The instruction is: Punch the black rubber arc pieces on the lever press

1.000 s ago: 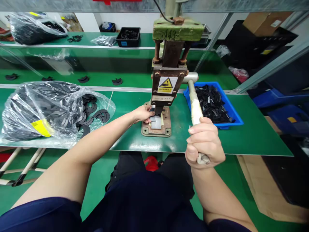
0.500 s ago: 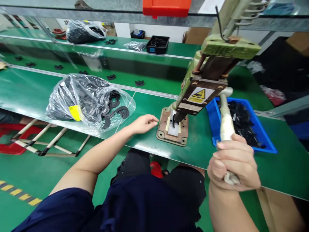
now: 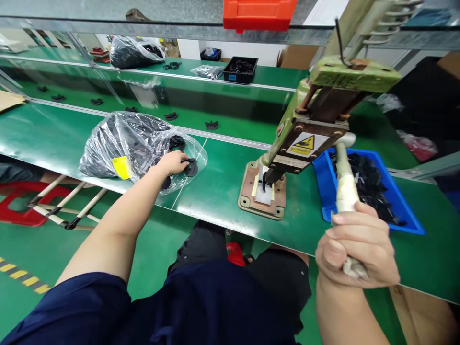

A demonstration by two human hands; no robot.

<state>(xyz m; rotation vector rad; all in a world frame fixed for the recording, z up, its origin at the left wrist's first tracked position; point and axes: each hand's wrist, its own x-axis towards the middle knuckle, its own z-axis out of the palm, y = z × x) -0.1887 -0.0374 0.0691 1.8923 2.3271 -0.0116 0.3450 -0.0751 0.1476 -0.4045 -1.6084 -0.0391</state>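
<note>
Reaching across the green tabletop (image 3: 223,191), your left hand (image 3: 174,163) closes its fingers on a black curved part (image 3: 190,167) at the mouth of the plastic bag (image 3: 125,139). Your right hand (image 3: 355,249) is clenched around the press lever (image 3: 343,184). This looks like the pick-up step; next the part needs seating on the die plate (image 3: 264,194) under the hand press (image 3: 316,124).

Left hand (image 3: 173,163) touches black parts (image 3: 190,167); right hand (image 3: 355,249) grips press lever (image 3: 344,184).
</note>
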